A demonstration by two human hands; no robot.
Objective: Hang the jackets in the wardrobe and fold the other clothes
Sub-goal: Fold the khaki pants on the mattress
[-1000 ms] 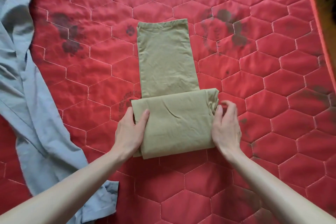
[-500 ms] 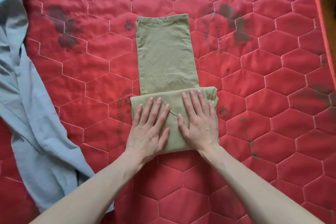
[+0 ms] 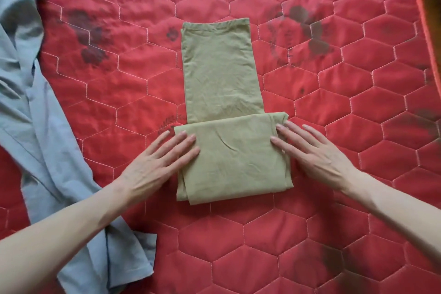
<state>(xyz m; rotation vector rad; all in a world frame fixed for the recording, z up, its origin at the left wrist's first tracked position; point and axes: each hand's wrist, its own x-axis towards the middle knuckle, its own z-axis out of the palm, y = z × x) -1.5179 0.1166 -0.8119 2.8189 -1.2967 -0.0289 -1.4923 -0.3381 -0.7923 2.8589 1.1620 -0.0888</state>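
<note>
An olive-green garment lies flat in the middle of the red quilted mattress. Its near end is folded over into a wider rectangular block, and a narrower strip runs away from me. My left hand lies flat with spread fingers, the fingertips resting on the left edge of the folded block. My right hand lies flat at the block's right edge, fingertips touching the cloth. Neither hand grips anything.
A light blue garment lies crumpled along the left side of the mattress and passes under my left forearm. The mattress has dark stains. Its right edge borders a dark strip of floor.
Both hands have slid apart from the middle of the folded block to its left and right edges. The garment has stayed in place.
</note>
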